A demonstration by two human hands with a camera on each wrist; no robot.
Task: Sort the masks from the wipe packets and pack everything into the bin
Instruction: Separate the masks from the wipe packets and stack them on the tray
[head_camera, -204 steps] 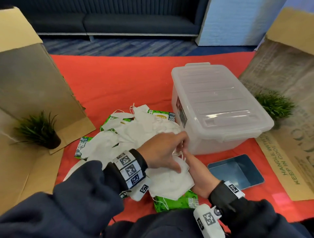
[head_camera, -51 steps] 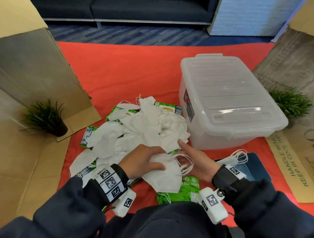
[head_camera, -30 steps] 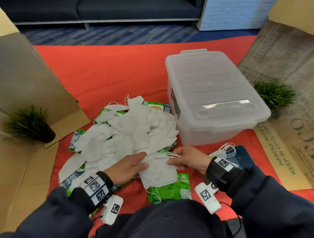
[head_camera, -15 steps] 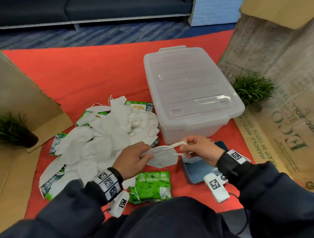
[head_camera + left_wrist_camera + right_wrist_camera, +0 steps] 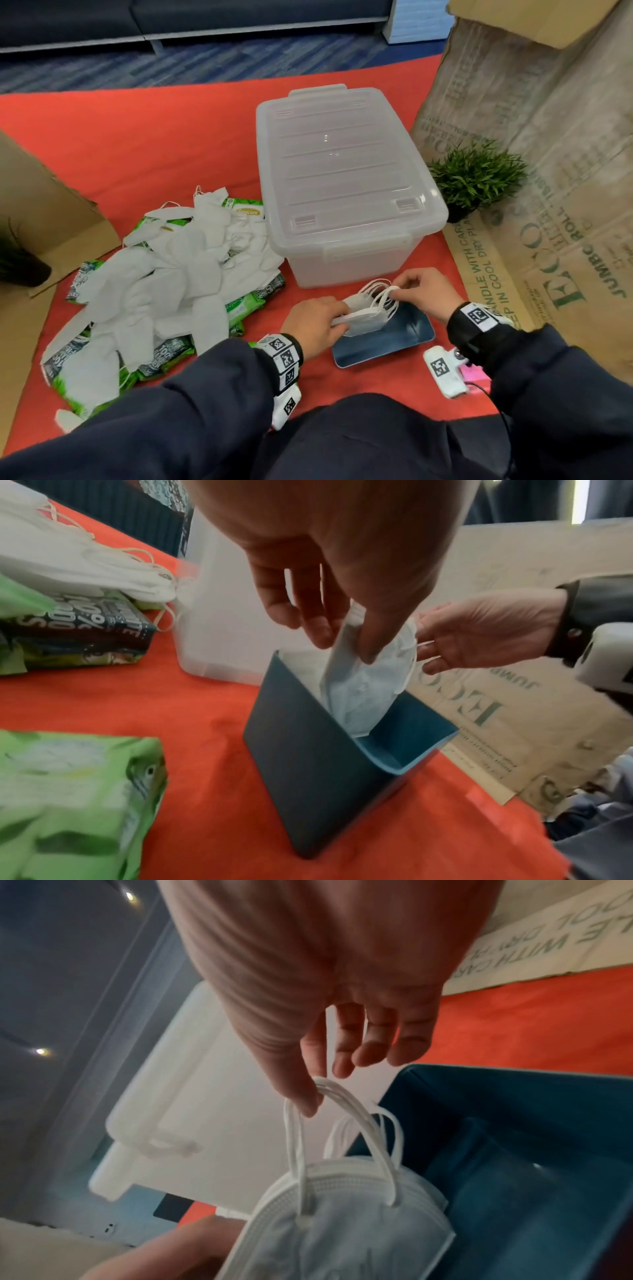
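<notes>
A folded white mask point(image 5: 363, 323) stands on edge in a small blue tray point(image 5: 394, 342) in front of the clear bin. My left hand point(image 5: 337, 320) pinches its left end; in the left wrist view the thumb and fingers point(image 5: 325, 631) grip the mask point(image 5: 366, 693) inside the tray point(image 5: 308, 745). My right hand point(image 5: 400, 291) pinches the white ear loops point(image 5: 342, 1104) above the mask point(image 5: 342, 1231). More loops show behind it. A pile of white masks point(image 5: 178, 274) lies over green wipe packets point(image 5: 243, 305) at the left.
The clear plastic bin point(image 5: 342, 171) stands on the red cloth with its lid on. A small green plant point(image 5: 476, 178) and cardboard point(image 5: 548, 205) stand at the right. More cardboard point(image 5: 44, 212) lies at the left. A green wipe packet point(image 5: 68, 791) lies near my left wrist.
Both hands lifted one mask off the pile and carried it right, down into the blue tray. The right hand shifted from the mask's edge to its ear loops.
</notes>
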